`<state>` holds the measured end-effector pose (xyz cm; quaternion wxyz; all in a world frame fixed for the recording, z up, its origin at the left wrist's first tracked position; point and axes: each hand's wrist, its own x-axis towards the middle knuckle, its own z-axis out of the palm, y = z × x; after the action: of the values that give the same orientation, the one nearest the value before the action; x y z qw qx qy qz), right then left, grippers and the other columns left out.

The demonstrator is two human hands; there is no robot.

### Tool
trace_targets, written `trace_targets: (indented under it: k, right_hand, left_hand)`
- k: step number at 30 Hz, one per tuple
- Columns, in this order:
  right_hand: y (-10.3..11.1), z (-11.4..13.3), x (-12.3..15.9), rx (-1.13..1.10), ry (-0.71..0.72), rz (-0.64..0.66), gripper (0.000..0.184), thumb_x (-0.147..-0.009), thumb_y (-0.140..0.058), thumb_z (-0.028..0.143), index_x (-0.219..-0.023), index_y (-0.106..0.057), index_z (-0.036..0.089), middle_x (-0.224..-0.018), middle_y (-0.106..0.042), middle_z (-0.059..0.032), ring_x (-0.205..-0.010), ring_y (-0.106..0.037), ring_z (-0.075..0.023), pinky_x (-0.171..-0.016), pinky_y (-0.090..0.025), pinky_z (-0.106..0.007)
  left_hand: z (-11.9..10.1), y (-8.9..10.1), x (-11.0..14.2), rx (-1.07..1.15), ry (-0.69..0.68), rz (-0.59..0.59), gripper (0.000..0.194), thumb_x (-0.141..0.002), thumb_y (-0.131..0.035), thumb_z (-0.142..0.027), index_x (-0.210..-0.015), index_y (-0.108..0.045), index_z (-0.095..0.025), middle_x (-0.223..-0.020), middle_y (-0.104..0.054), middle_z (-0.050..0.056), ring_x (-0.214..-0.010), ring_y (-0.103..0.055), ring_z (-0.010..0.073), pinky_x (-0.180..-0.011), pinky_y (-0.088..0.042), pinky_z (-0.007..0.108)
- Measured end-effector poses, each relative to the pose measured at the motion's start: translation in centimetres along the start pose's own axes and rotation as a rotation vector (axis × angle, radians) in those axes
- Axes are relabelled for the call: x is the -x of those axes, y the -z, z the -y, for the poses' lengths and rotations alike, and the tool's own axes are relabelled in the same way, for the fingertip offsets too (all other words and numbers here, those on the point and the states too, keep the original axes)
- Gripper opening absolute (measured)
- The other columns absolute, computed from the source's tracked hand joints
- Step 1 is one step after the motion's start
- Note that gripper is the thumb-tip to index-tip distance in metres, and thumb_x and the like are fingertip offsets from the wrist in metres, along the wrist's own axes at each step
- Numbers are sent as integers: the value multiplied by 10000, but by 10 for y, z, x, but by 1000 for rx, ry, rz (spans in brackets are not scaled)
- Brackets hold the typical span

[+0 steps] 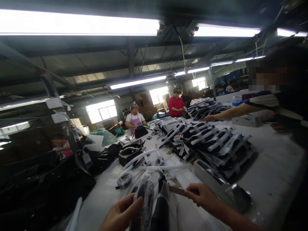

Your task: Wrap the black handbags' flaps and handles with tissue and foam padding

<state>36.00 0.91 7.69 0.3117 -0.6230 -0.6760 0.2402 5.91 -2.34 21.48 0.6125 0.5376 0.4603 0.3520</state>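
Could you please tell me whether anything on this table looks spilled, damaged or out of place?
Nothing stands out as spilled or damaged. The black-and-white heap on the table looks untidy, its pieces overlapping at different angles, but that may be normal.

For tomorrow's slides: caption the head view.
Left hand holds clear plastic-wrapped dark bundle; right hand pinches flat brown strip over white worktable.

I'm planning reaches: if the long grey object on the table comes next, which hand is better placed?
Probably the right hand: it is nearer the long grey object and pinches only a narrow strip, while the left hand holds a plastic-wrapped bundle.
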Motion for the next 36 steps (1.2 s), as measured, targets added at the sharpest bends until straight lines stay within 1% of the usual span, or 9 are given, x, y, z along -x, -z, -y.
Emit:
trace_targets:
  k: [6, 11, 14, 18, 21, 24, 27, 31, 36]
  right_hand:
    - [19, 66, 45, -629, 78, 169, 292, -833, -648, 420, -877, -707, 138, -706, -613, 7, -553, -528, -99, -513, -441, -193]
    - [9, 106, 43, -568, 165, 109, 184, -824, -670, 322, -834, -746, 155, -718, -652, -1, -606, -532, -103, -507, -398, -168]
    - [-2, 125, 32, -668, 153, 122, 256, -796, -724, 394, -826, -748, 141, -683, -642, 7, -572, -510, -96, -495, -379, -177]
    - [-10, 148, 23, -911, 153, 244, 377, -728, -784, 505, -828, -754, 142, -689, -624, 17, -576, -476, -93, -509, -362, -187]
    - [-10, 155, 23, -1103, 62, 363, 364, -670, -834, 484, -803, -759, 153, -701, -619, 17, -597, -457, -81, -549, -351, -179]
    - [-10, 153, 22, -1268, -111, 506, 324, -603, -873, 396, -786, -764, 152, -740, -645, -5, -615, -467, -71, -586, -359, -171]
    - [-9, 149, 22, -1377, -217, 565, 356, -580, -855, 420, -806, -773, 157, -834, -688, -43, -783, -569, -125, -696, -425, -191]
    - [-10, 151, 23, -1321, -196, 535, 498, -650, -814, 606, -906, -772, 181, -908, -702, -53, -892, -601, -169, -740, -442, -234]
    - [-22, 157, 24, -1224, -227, 361, 476, -637, -837, 579, -896, -746, 191, -852, -698, -32, -822, -604, -158, -717, -429, -249]
  left_hand:
    - [-5, -4, 8, 36, 33, 22, 503, -667, -829, -522, -1033, -771, -181, -914, -773, 62, -911, -690, 276, -900, -479, 350]
    - [-4, -4, 9, -22, 28, -57, 538, -649, -841, -531, -1044, -770, -173, -885, -772, 66, -841, -683, 234, -844, -491, 309]
    - [-1, -1, 6, -53, 28, -91, 555, -625, -856, -528, -1053, -770, -185, -866, -774, 65, -797, -685, 231, -871, -503, 341]
    - [2, 2, 2, -116, -61, -89, 521, -645, -839, -534, -1033, -782, -190, -1060, -758, 105, -1118, -639, 318, -1026, -443, 371]
    - [2, 3, -1, -135, -120, -71, 523, -642, -832, -551, -1023, -785, -196, -1183, -722, 108, -1261, -552, 349, -1098, -390, 397]
    - [1, 2, -1, -150, -117, -2, 569, -650, -811, -591, -1062, -773, -199, -1110, -747, 98, -1122, -638, 345, -1073, -417, 449]
    - [1, 0, 1, -181, -158, 22, 557, -697, -775, -602, -1097, -761, -215, -1074, -757, 79, -1076, -655, 316, -1061, -421, 424]
    - [6, -5, 4, -70, -189, -33, 659, -680, -804, -580, -1225, -694, -227, -1049, -759, 80, -1007, -677, 287, -983, -478, 395]
    - [15, -13, 0, -16, -278, -140, 1086, -640, -851, -546, -1524, -314, -215, -811, -743, 36, -864, -702, 230, -914, -515, 344]
